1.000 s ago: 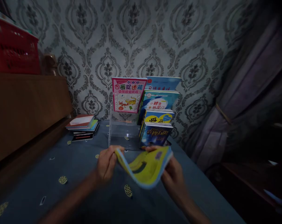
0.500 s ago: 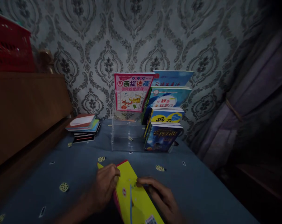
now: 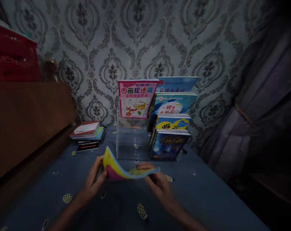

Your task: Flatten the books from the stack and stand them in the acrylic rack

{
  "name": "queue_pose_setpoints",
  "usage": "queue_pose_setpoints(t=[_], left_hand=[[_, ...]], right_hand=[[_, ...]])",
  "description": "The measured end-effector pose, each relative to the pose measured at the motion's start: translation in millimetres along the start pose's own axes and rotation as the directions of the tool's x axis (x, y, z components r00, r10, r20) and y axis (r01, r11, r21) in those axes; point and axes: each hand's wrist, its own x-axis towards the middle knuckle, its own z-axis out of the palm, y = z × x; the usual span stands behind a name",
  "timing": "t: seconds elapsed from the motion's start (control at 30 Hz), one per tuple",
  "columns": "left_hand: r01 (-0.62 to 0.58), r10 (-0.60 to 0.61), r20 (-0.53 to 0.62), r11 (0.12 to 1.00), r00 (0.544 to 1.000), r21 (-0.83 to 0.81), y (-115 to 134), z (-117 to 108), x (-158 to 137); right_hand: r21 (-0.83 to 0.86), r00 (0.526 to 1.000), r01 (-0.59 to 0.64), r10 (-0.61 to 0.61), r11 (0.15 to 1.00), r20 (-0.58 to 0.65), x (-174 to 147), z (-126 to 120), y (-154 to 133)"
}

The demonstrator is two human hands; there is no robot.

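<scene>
A thin yellow-and-pink book (image 3: 115, 168) is held in the air above the blue cloth, its pages bowed into a curve. My left hand (image 3: 96, 175) grips its left end, thumb in front and fingers behind. At the other end, my right hand (image 3: 157, 181) has the edge pinched between thumb and fingers. Just beyond stands a clear acrylic book rack (image 3: 133, 144). A pink picture book (image 3: 138, 99) leans on its top left tier. Blue and yellow books fill the right side, with a dark blue book (image 3: 169, 144) in front.
To the left rear lies a stack of books (image 3: 86, 134). A wooden cabinet (image 3: 30, 122) borders the left side, with a red basket (image 3: 14, 54) on top. A tied curtain (image 3: 242, 128) hangs at the right. Patterned wallpaper covers the wall behind the rack.
The book has been raised and turned from its slanted, yellow-side-up position to a sideways, curved one. Both hands now hold opposite ends. The view has shifted slightly.
</scene>
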Motion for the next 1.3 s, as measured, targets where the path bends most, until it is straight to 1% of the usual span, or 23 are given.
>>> queue_pose_setpoints(t=[0.07,0.13,0.23,0.27,0.3,0.33,0.4,0.5,0.57,0.63,0.67,0.73,0.83,0.93,1.07,1.3], left_hand=[[0.056,-0.057,0.034,0.998,0.998,0.031,-12,-10,-1],[0.061,-0.074,0.114,0.992,0.991,0.115,-17,-18,2],[0.007,-0.049,0.225,0.983,0.973,0.184,-6,-25,22],[-0.005,-0.031,0.196,0.983,0.980,0.182,1,-27,33],[-0.023,-0.007,0.168,0.985,0.986,0.171,10,-28,48],[-0.052,0.028,0.166,0.988,0.986,0.144,19,-29,66],[-0.144,0.134,0.130,0.987,0.982,0.069,37,-30,109],[-0.316,0.326,0.078,0.942,0.942,-0.113,61,-31,178],[-0.397,0.407,0.030,0.904,0.913,-0.161,73,-30,217],[-0.458,0.463,-0.014,0.869,0.886,-0.188,81,-26,246],[-0.469,0.476,-0.019,0.856,0.879,-0.217,83,-24,256],[-0.456,0.476,-0.002,0.841,0.879,-0.290,84,-17,268],[-0.414,0.453,0.018,0.831,0.891,-0.372,80,-6,273],[-0.419,0.454,-0.005,0.818,0.891,-0.395,74,0,277],[-0.440,0.474,-0.033,0.787,0.880,-0.433,70,5,286],[-0.497,0.509,-0.121,0.713,0.852,-0.495,61,18,297]], right_hand=[[0.009,0.999,-0.040,0.040,0.999,-0.001,7,-2,-1],[-0.005,1.000,-0.030,0.030,1.000,-0.005,15,-6,-3],[-0.059,0.998,0.060,-0.061,0.996,-0.012,37,-15,-9],[-0.076,0.994,0.105,-0.106,0.992,-0.017,47,-19,-13],[-0.093,0.990,0.135,-0.138,0.986,-0.023,60,-24,-18],[-0.089,0.985,0.165,-0.169,0.982,-0.033,75,-30,-24],[-0.055,0.969,0.245,-0.247,0.968,-0.027,108,-42,-40],[-0.021,0.935,0.348,-0.349,0.937,-0.066,160,-61,-66],[-0.021,0.914,0.399,-0.400,0.917,-0.069,190,-71,-80],[-0.033,0.902,0.426,-0.427,0.904,-0.068,213,-79,-88],[-0.038,0.898,0.432,-0.434,0.901,-0.069,223,-82,-90],[-0.044,0.897,0.434,-0.437,0.900,-0.072,237,-86,-88],[-0.045,0.900,0.428,-0.430,0.903,-0.076,252,-90,-79],[-0.064,0.898,0.430,-0.434,0.901,-0.077,262,-93,-74],[-0.099,0.892,0.441,-0.448,0.892,-0.066,273,-98,-76],[-0.185,0.888,0.446,-0.458,0.876,-0.029,288,-104,-76]])
